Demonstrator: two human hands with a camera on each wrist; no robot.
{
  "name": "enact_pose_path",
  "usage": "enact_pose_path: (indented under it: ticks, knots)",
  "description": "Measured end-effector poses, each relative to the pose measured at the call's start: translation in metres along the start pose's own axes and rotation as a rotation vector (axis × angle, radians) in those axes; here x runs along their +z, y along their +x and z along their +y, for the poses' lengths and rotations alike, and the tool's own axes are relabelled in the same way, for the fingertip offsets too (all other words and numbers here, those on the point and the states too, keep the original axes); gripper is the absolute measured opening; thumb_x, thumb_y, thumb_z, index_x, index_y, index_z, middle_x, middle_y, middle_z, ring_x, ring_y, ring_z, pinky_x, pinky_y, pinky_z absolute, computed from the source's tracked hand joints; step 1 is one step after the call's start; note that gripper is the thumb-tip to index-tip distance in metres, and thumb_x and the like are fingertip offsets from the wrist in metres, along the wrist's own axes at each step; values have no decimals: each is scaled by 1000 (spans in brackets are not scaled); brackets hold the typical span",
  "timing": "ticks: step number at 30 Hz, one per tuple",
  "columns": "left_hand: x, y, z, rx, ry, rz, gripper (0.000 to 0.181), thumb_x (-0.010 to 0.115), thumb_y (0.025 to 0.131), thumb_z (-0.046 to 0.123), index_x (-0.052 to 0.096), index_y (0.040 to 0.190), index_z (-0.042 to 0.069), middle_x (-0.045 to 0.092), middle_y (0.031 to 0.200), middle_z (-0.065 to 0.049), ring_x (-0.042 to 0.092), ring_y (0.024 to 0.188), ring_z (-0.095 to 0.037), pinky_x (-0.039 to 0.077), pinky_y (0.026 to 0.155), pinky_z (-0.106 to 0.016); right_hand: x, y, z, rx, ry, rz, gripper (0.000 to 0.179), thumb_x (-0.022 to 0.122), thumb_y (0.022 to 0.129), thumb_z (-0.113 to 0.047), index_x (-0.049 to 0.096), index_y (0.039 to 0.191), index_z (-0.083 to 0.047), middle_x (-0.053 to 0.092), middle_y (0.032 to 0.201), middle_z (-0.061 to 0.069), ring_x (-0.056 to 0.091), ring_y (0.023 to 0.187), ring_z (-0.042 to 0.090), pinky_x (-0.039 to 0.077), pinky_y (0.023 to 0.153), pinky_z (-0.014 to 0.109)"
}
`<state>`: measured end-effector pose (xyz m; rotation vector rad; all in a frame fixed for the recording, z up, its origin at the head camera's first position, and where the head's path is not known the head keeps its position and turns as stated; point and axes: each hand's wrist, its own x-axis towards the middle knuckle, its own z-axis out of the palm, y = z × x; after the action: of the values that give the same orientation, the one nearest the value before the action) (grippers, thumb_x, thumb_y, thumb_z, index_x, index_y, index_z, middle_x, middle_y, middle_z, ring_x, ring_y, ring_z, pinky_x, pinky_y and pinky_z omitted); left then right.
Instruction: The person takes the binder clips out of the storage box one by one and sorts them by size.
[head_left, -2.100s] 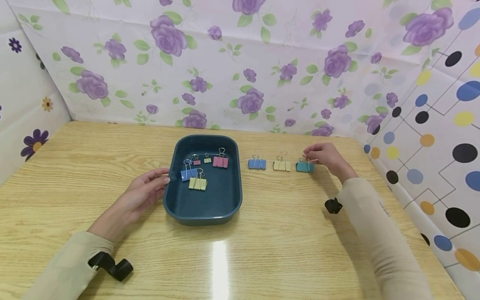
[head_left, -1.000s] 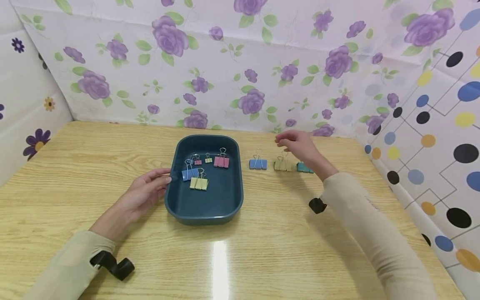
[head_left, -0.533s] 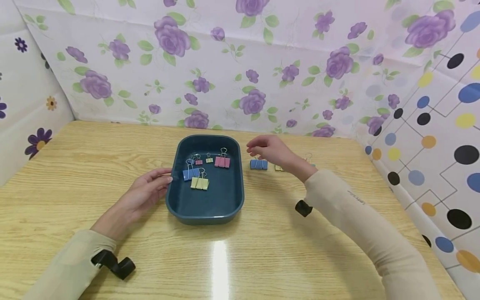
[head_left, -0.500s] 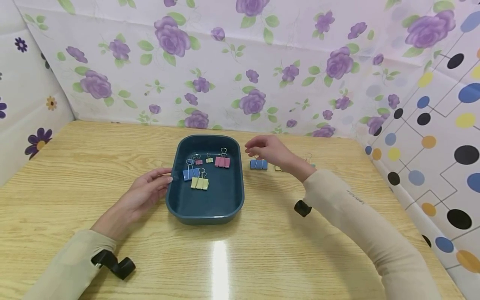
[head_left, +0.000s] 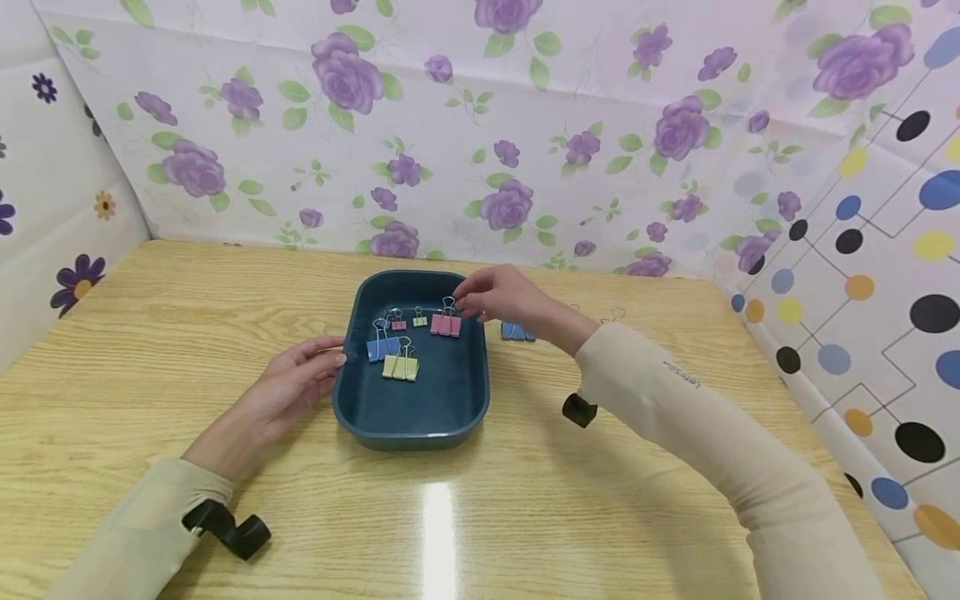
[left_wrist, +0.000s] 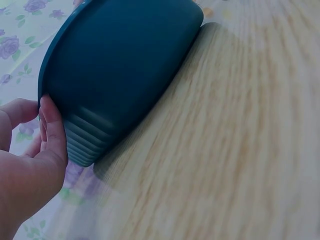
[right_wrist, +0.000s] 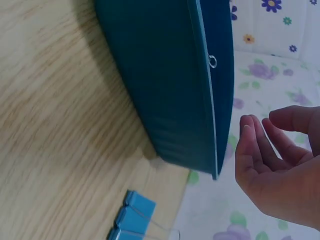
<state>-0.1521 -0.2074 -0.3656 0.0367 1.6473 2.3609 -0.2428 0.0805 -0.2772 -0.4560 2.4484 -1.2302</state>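
Note:
A dark teal tray (head_left: 411,435) stands on the table, and my left hand (head_left: 300,375) holds its left rim. The left wrist view shows fingers of that hand (left_wrist: 30,160) against the tray's wall (left_wrist: 125,60). My right hand (head_left: 502,298) hovers over the tray's right rim with thumb and fingers apart, holding nothing. Closest to its fingertips is a large pink binder clip (head_left: 446,325) inside the tray. Also inside lie a large blue binder clip (head_left: 383,349), a large yellow binder clip (head_left: 401,367) and small ones, including a pink binder clip (head_left: 398,325) and a yellow binder clip (head_left: 419,321).
Right of the tray, a blue binder clip (head_left: 517,332) lies on the wooden table (head_left: 300,517), partly behind the right hand. Wire handles (head_left: 617,314) of other clips show beyond the right forearm. A flowered sheet (head_left: 450,125) hangs behind the table.
My right hand has let go of the teal binder clip at the row's right end and moved left, past the yellow and blue clips, to the tray. The left hand stays at the rim.

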Motion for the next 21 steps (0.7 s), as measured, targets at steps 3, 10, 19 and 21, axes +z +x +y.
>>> enact_pose_path:
  ticks: [3, 10, 19, 21]
  knots:
    - [0, 0, -1, 6, -9, -9, 18, 58, 97, 4, 56, 115, 4, 64, 101, -1, 61, 89, -11, 50, 80, -22, 8, 5, -3, 19, 8, -9, 25, 60, 96, -11, 65, 117, 2, 66, 111, 10, 65, 99, 22, 54, 82, 31]
    - [0, 0, 0, 8, -11, -10, 18, 58, 97, 5, 56, 115, 4, 64, 102, -1, 61, 89, -12, 50, 80, -23, 24, 16, -11, 88, 83, -58, 30, 60, 95, -6, 60, 123, 6, 66, 110, 15, 66, 101, 29, 53, 87, 36]
    - [-1, 0, 0, -14, -16, 2, 23, 59, 97, 6, 53, 119, 2, 63, 103, -2, 61, 90, -12, 50, 81, -23, 40, 26, -19, 114, 93, -52, 25, 62, 94, -5, 64, 117, 6, 66, 110, 18, 65, 102, 31, 54, 83, 32]
    - [-1, 0, 0, -16, -11, 5, 23, 59, 97, 6, 52, 119, 2, 63, 103, -2, 60, 90, -12, 50, 81, -23, 45, 28, -19, 117, 86, -56, 24, 63, 94, -5, 65, 115, 6, 66, 109, 16, 64, 102, 30, 54, 82, 31]
